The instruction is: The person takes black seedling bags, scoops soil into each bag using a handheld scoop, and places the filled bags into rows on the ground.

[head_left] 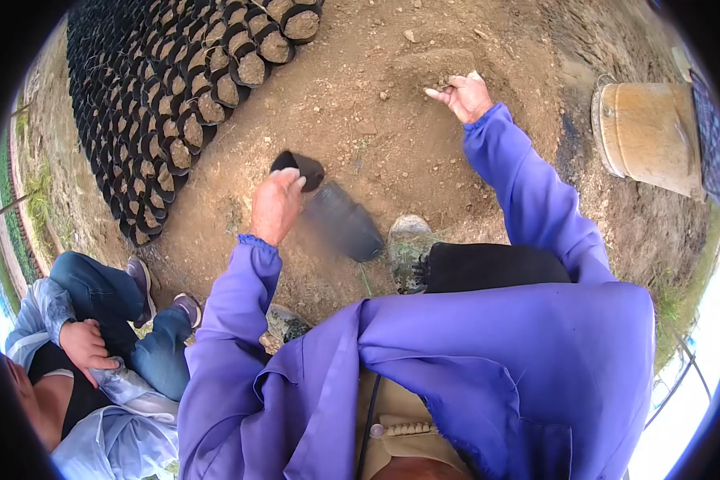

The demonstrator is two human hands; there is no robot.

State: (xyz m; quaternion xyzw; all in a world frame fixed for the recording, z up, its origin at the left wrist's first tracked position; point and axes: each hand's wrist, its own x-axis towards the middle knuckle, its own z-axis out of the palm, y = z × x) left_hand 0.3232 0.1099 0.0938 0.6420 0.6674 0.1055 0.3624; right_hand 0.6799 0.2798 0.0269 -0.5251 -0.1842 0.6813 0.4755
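Note:
My left hand [277, 206] is closed on the rim of a small black nursery bag [310, 171], whose dark opening faces the upper left. Just below it is a dark, translucent plastic container [344, 224], blurred; I cannot tell whether it touches the bag or the ground. My right hand [466, 96] is stretched out above the loose brown soil [424, 136]. Its fingers are apart and partly bent, with nothing visible in them.
Rows of black nursery bags filled with soil [192, 132] stand at the upper left. A dirty yellowish bucket [648, 132] is at the right. At the lower left another person sits with hands together [88, 348]. A dark cloth [496, 268] covers my lap.

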